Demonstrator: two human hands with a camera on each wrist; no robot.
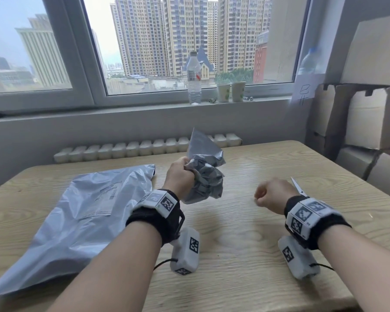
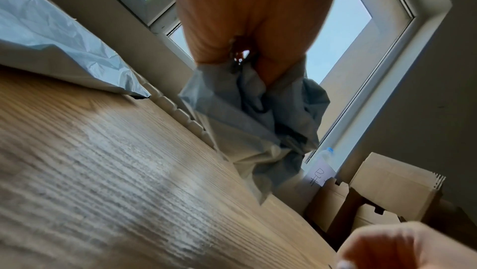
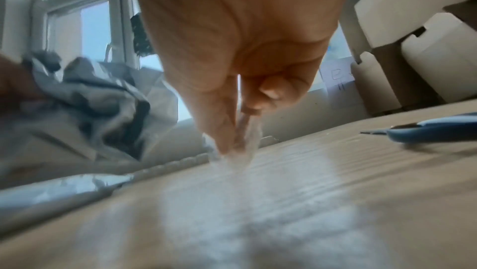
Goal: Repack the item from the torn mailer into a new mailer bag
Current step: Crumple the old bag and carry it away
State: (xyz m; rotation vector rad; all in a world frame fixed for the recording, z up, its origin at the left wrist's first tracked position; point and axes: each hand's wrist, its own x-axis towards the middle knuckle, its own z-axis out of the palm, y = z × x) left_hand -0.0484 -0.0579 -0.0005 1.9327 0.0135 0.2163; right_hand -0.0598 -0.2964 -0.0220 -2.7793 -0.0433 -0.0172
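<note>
1. Pale wood-grain bench (image 1: pixel 245 244) fills the near ground; both forearms reach over it, each wrist wrapped in a black band carrying white marker blocks.
2. On the near left lies a flat grey mailer bag (image 1: pixel 76 210) with a printed label, its lower corner cut off by the frame edge.
3. Right hand (image 1: pixel 271 194) hovers above the bench, fingers curled into a loose fist with nothing seen in it; the right wrist view is blurred, so the fingertips are hard to make out.
4. Just behind that hand, scissors (image 1: pixel 298 188) lie on the bench, mostly hidden by the wrist; only a blade tip shows from the head view, and blue handles from the wrist view.
5. Left hand (image 1: pixel 180 174) is clenched around a crumpled grey mailer (image 1: pixel 208 174), held off the bench; whether anything is inside cannot be told.
6. Farther back, a radiator (image 1: pixel 122 149) runs below the sill, where a water bottle (image 1: pixel 194 79) and two paper cups (image 1: pixel 231 91) stand; cardboard boxes (image 1: pixel 369 109) stack at right.
</note>
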